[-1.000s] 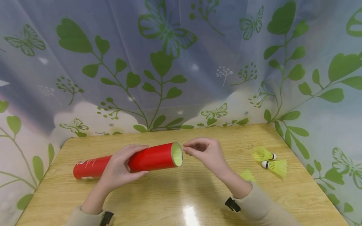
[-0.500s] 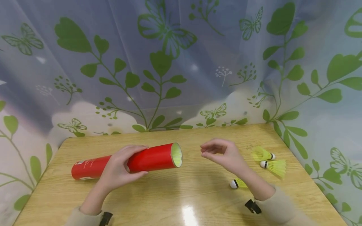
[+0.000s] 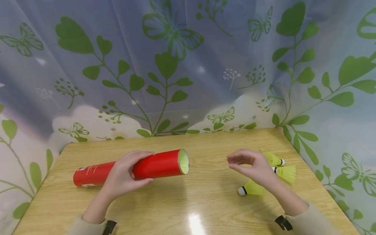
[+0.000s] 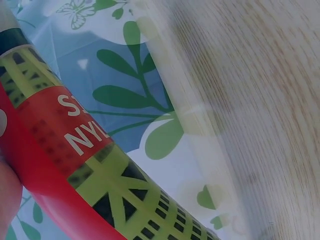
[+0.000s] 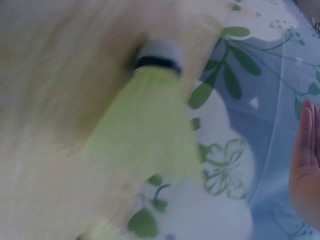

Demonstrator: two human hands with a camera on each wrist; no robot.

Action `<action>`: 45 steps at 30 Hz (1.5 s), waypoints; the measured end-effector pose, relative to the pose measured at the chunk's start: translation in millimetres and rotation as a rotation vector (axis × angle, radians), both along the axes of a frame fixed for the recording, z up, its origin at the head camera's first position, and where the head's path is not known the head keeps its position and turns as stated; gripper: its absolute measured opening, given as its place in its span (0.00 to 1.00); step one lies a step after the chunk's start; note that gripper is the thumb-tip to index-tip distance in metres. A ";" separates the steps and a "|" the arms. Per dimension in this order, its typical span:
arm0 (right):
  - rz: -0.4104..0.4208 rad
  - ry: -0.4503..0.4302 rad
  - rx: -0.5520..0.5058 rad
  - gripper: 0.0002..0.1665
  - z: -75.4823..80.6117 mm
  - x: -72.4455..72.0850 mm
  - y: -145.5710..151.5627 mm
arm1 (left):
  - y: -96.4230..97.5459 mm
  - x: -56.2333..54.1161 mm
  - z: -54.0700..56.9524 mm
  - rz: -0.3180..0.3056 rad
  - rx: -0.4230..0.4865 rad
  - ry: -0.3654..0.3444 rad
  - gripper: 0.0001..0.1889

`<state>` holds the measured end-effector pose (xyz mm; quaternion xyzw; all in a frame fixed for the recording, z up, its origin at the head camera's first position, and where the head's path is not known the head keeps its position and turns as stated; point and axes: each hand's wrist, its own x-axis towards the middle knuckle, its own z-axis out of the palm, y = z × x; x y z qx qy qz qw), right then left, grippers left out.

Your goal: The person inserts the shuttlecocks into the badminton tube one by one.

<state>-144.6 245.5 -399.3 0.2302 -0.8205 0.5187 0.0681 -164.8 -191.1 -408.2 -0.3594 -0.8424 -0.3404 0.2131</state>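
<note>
My left hand grips a red shuttlecock tube round its middle, thumb below and fingers over the top. The tube tilts slightly, its open end facing right with pale yellow-green showing inside. In the left wrist view the tube shows printed lettering and a yellow-green pattern. My right hand hovers over the right of the table, fingers loosely bent with nothing between them. Just below it lies a yellow shuttlecock with a white cork. The right wrist view shows a blurred shuttlecock beside the right hand.
Two more yellow shuttlecocks lie farther right, one behind and one in front, both partly covered by the right hand. The wooden table meets a leaf-and-butterfly curtain at its back and sides.
My right hand has moved right, away from the tube's open end to above the shuttlecocks. The nearest shuttlecock, mostly covered before, now shows. The left hand and tube have hardly moved.
</note>
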 end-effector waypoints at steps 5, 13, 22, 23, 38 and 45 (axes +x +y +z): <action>-0.028 0.036 0.005 0.14 -8.1 3.9 19.5 | -0.6 -0.2 -0.7 0.010 -0.012 -0.003 0.43; -0.106 0.050 0.079 0.16 -14.0 10.0 47.2 | -0.7 0.5 -1.1 0.029 -0.029 -0.010 0.42; -0.169 0.036 0.156 0.14 -27.7 9.2 74.9 | -0.4 1.0 -1.3 0.026 -0.023 -0.019 0.42; -0.164 0.030 0.158 0.13 -29.4 9.0 77.5 | -0.4 1.0 -1.4 0.024 -0.021 -0.019 0.42; -0.119 -0.030 0.276 0.15 -49.4 4.0 101.1 | 0.1 0.7 -2.1 0.017 -0.023 -0.017 0.42; -0.078 -0.029 0.289 0.13 -56.2 -0.3 105.1 | 0.7 0.7 -2.6 0.021 -0.028 -0.019 0.41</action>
